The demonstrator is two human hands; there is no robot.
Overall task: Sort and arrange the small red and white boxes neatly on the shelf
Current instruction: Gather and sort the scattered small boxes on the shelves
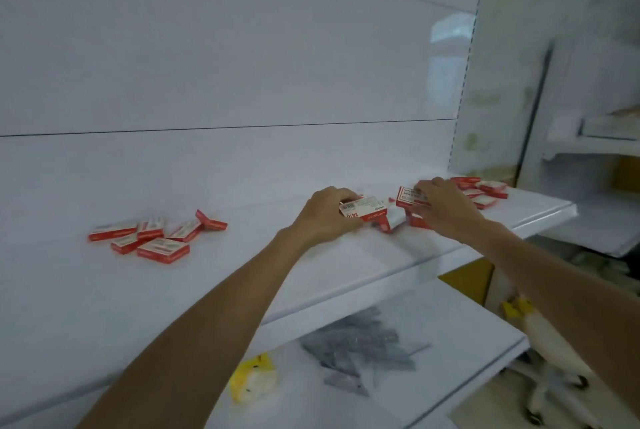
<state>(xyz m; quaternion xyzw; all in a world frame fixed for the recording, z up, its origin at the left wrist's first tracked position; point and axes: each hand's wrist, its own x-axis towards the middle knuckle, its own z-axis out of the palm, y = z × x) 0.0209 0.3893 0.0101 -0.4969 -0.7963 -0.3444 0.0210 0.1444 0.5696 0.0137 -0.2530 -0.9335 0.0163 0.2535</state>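
our left hand (329, 217) is curled round a red and white box (363, 212), with the fingers over its top edge and the thumb on the near side, so the grip is closed on it. the box tilts its printed white face toward us, just above the shelf (242, 290) and a little right of the shelf's middle.

our right hand (446, 210) pinches a second box (410, 198) at its right end, the fingers bent over the top; the thumb is hidden and we cannot tell where it sits. this box stands on edge with its white face toward us, further toward the shelf's right end, near the first box but not touching it.

below the two held boxes, a few loose boxes (384, 224) lie on the shelf. both forearms reach up and forward over the shelf's front edge, with the wrists nearly straight and the backs of the hands toward us.

toward the shelf's left end a left heap (152, 238) of red and white boxes lies scattered, well apart from the hands. at the shelf's right end a right heap (485, 191) shows just past the right hand.

under the shelf, a lower shelf (467, 331) carries grey packets (363, 345) and a yellow and white thing (252, 376) too blurred for us to name.
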